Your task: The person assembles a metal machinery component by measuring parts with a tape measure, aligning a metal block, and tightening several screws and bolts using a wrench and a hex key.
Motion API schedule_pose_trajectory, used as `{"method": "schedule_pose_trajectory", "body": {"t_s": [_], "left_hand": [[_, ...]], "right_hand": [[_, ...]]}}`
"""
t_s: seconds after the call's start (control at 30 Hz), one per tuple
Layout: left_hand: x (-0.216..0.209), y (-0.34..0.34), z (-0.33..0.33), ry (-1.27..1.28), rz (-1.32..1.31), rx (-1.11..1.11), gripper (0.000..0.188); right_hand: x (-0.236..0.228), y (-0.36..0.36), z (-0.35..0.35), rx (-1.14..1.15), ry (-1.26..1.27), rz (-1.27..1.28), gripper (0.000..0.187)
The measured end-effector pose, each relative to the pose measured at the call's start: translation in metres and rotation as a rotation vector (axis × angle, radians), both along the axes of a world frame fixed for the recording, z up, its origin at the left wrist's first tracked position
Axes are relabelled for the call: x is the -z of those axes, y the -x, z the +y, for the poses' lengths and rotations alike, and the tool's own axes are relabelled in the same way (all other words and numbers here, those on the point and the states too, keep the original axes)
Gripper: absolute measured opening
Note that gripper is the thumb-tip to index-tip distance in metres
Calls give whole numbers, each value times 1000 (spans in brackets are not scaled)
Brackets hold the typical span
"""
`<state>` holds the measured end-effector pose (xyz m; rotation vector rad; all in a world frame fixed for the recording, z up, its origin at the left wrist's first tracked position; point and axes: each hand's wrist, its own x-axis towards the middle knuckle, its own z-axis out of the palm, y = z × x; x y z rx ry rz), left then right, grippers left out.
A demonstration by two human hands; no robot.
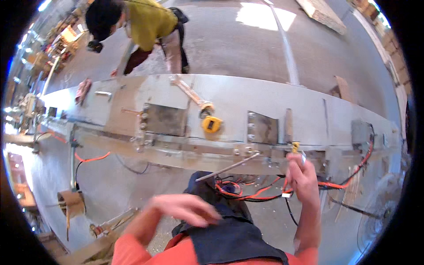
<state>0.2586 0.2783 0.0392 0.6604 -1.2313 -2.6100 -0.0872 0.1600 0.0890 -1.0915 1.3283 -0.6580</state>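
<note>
My right hand (302,176) is closed at the bench's front edge, around something small. A yellow and black piece (295,145) shows just past its fingers, with a pale, shiny bit beside it; the kind is not clear. Over my dark apron (234,243) my left hand (190,210) hangs blurred by motion, its fingers loosely stretched and nothing seen in them. Between the hands, a thin metal rod (227,167) slants out from the bench edge toward me. Farther back on the bench lie a yellow tape measure (212,124) and a long wrench (190,92).
The long metal bench (229,95) carries two dark plates (165,119) and a grey box (360,132). Orange and black cables (344,183) hang along its front and below. Across it, a person in a yellow top (152,24) bends over. A brown cloth (83,90) lies at left.
</note>
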Motion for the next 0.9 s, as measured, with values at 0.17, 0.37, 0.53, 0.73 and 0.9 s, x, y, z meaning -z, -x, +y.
{"method": "schedule_pose_trajectory", "body": {"t_s": [0.17, 0.37, 0.53, 0.73, 0.9], "left_hand": [[-17, -199, -14, 373, -664, -1430, 27], [130, -369, -70, 1251, -1802, -678, 43], [132, -365, -108, 1085, -1899, -413, 30], [133, -398, -109, 1219, -1719, -209, 16], [135, -417, -95, 1259, -1637, -103, 11]], "right_hand": [[-17, -44, -112, -227, 339, 299, 30], [45, -117, -197, -558, 539, 654, 28], [121, -188, -234, -800, 528, 867, 20], [141, -216, -230, -975, 439, 975, 28], [112, -181, -219, -698, 633, 758, 37]]}}
